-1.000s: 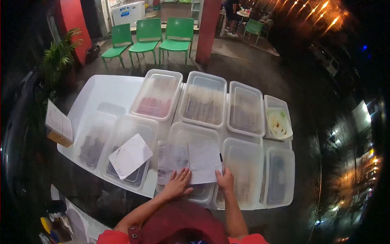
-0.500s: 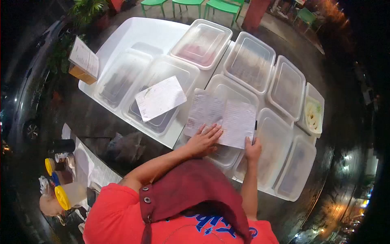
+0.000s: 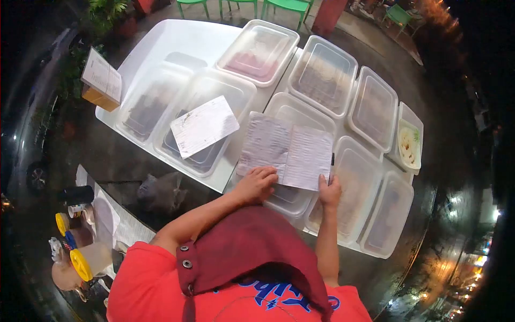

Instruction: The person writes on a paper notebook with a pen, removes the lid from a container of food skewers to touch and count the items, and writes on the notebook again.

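Up top you've got green chairs [image 3: 287,6] nr a red pillar [image 3: 328,20]; dark, wet-looking ground [image 3: 442,166] R of your white tbl [image 3: 193,38], bright lights [image 3: 479,261] lower R.

On table [image 3: 185,40]: tubs [image 3: 357,182]. On near middle tub [image 3: 301,111]: notebook [image 3: 289,150]. Left of notebook, on next tub [image 3: 228,86]: card [image 3: 205,126]. Behind table: chairs [image 3: 289,5]. At table's left edge: sign [image 3: 103,78].
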Demonstrator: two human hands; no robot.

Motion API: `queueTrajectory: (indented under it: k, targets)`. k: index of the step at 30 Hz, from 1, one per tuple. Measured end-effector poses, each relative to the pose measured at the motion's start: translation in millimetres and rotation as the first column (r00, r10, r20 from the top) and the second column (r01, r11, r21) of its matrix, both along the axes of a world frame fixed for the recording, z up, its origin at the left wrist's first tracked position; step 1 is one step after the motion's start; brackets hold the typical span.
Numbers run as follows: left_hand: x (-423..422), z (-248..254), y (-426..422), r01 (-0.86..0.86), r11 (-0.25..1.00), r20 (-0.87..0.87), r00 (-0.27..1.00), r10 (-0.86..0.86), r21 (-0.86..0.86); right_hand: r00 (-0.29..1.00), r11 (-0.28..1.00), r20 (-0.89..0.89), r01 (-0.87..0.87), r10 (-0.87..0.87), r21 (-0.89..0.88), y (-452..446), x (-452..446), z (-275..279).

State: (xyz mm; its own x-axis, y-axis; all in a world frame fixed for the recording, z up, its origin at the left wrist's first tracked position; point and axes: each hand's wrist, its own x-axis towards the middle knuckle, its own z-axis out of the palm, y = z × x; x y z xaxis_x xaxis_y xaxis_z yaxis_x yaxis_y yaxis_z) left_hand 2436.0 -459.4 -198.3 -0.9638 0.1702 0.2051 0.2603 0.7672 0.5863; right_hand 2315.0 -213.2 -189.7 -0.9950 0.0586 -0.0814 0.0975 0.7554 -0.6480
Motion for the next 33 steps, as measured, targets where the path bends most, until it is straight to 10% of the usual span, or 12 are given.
queueTrajectory:
  k: [33]
  targets:
    - [-1, 10, -4, 0.009, 1.000, -0.026, 1.000, -0.008, 0.019, 0.991, 0.996, -0.130, -0.022, 0.011, -0.084, -2, 3, -5]
